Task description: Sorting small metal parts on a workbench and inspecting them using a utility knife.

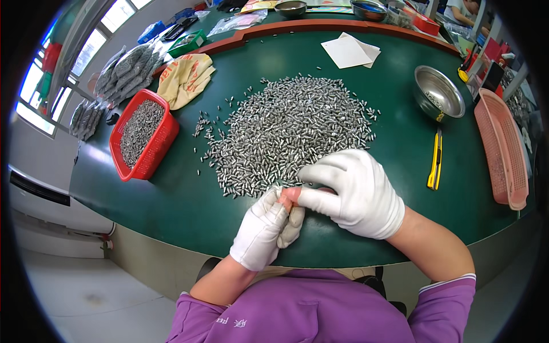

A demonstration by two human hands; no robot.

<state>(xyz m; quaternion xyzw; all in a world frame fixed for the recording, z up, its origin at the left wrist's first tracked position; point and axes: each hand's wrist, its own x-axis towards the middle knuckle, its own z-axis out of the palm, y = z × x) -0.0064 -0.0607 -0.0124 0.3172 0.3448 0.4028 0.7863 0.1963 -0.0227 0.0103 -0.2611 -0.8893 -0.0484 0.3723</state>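
Both my hands wear white cotton gloves and meet at the near edge of a green table [171, 200]. My left hand [266, 226] is closed in a loose fist, with a bare fingertip showing through the glove. My right hand [351, 191] pinches at that fingertip with thumb and forefinger. Whether a small part sits between the fingers I cannot tell. Just beyond the hands lies a wide heap of several small silvery metal pins [291, 128].
A red tray [143, 137] filled with pins stands at the left. At the right sit a steel bowl [439, 91], a yellow utility knife [436, 160] and a pink basket [503, 148]. White paper sheets [350, 50] and a yellow cloth bag [184, 77] lie farther back.
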